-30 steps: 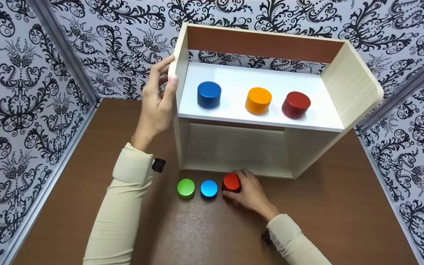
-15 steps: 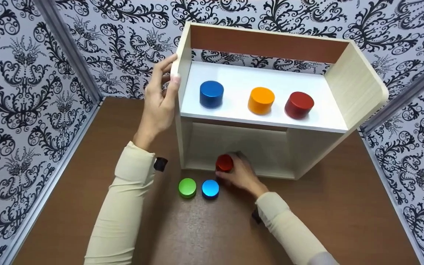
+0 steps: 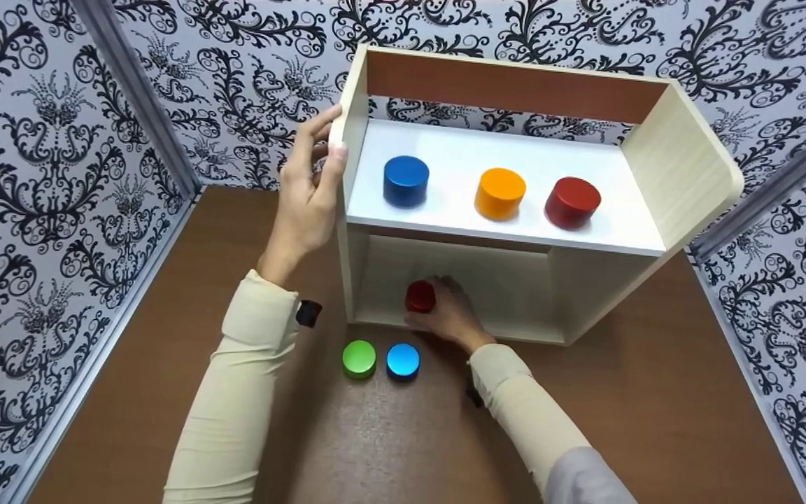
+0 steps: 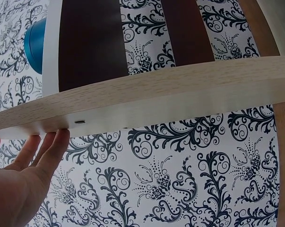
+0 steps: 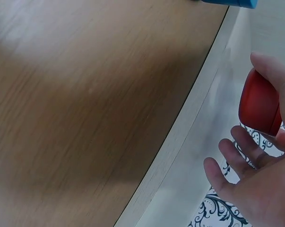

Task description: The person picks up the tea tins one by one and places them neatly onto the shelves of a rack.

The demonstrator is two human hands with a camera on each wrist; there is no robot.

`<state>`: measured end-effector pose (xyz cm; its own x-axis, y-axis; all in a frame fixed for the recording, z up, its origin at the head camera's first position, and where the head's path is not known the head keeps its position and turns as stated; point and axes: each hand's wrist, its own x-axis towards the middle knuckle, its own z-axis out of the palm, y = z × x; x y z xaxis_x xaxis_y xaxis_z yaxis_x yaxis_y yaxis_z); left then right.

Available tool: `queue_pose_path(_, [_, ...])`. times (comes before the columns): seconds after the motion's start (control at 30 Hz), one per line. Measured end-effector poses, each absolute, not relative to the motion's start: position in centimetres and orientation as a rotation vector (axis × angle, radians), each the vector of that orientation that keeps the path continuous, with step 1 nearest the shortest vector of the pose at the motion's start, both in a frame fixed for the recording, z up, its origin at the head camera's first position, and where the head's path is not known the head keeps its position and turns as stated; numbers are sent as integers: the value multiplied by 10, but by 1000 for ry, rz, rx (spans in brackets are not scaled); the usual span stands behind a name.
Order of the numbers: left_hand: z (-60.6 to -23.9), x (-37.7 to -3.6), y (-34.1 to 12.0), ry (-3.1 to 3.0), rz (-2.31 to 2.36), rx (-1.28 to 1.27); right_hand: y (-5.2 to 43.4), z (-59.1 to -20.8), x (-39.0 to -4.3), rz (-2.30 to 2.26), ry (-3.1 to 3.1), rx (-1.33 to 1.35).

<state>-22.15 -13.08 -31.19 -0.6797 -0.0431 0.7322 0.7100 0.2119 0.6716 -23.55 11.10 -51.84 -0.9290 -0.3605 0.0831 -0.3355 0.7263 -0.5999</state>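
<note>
Brown wood-grain tabletop (image 3: 620, 413), walled in by black-and-white damask wallpaper (image 3: 39, 175). On it stands a pale laminate shelf unit (image 3: 676, 175), open-fronted, with a white upper board and brown back strip. Right hand (image 3: 453, 316) pinches a glossy red cylinder (image 3: 420, 296) inside the unit's lower compartment, fingers curled round it. Left hand (image 3: 305, 199) lies against the unit's left side panel, fingers straight. On the upper board: blue cylinder (image 3: 406, 181), orange cylinder (image 3: 499, 193), dark red cylinder (image 3: 572, 202). Just before the unit: green disc (image 3: 359, 358), light blue disc (image 3: 403, 360).
</note>
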Motion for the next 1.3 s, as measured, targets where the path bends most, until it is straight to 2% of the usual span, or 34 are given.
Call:
queue_pose_path(0.4, [-311,-222,-131,-1862,-1513,-608,99,-529,-240,-902,2983,-632])
queue_pose_path(0.8, [-312,-222,-131,-1874,-1494,-605,96,-532,-239,-851,2994,-566])
queue_pose_path(1.3, [-312,-221,-130,-1871,-1532,-597,111,-527,-232,-938,2958,-600])
